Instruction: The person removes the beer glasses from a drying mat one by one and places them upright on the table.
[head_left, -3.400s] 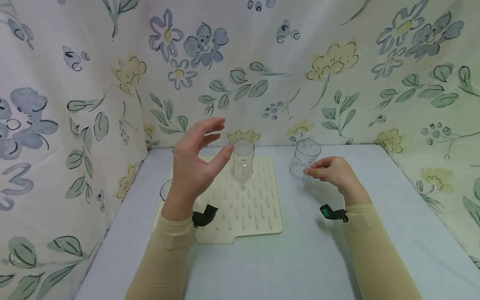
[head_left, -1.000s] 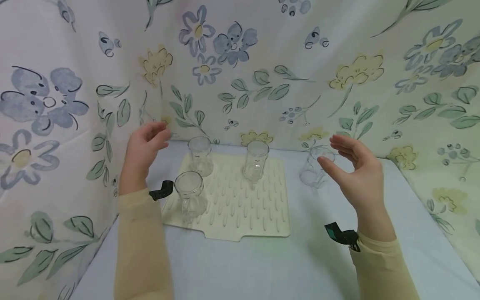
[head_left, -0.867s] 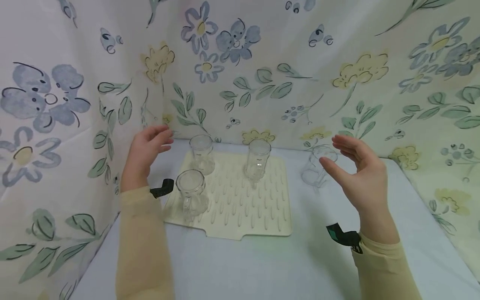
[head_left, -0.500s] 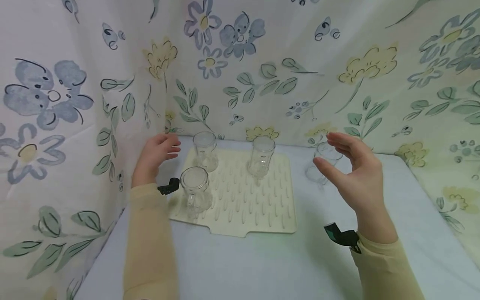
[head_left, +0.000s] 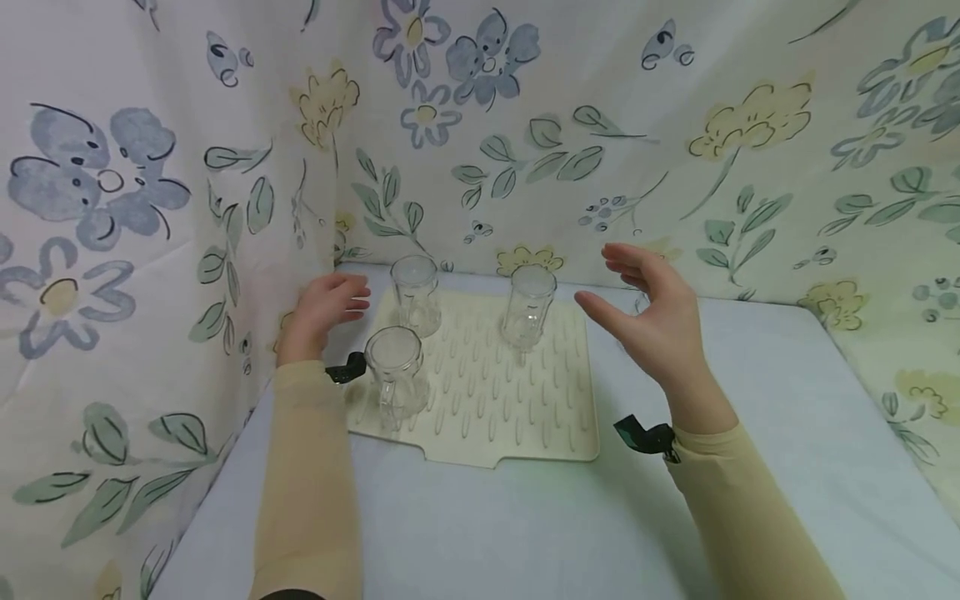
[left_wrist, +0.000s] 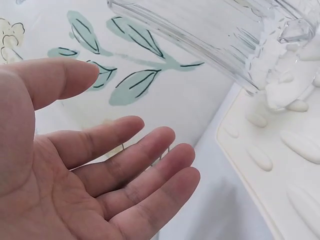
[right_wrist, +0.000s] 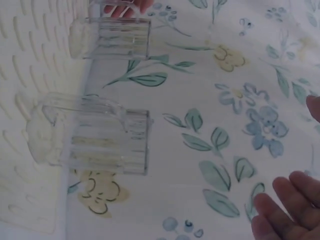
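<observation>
My left hand (head_left: 326, 312) is just left of the back-left glass mug (head_left: 415, 287), fingers loosely extended and holding nothing. Its palm and spread fingers also show in the left wrist view, apart from the clear mug (left_wrist: 200, 35). My right hand (head_left: 645, 325) hovers right of another glass mug (head_left: 529, 304), thumb apart from the fingers and nothing between them. That mug (right_wrist: 100, 135) appears in the right wrist view, its handle turned toward the camera. A third mug (head_left: 393, 367) stands at the front left of the cream ridged mat (head_left: 540, 408). All three stand on this mat.
One more piece of clear glassware (head_left: 640, 302) stands on the white table (head_left: 780, 400) beyond the mat's right side, mostly hidden behind my right hand. Flower-printed cloth (head_left: 570, 167) hangs along the back and left edges of the table.
My right hand has released the glassware on the table and moved left toward the mat. The left hand went from over the mat to its left side, then edged toward the back-left mug.
</observation>
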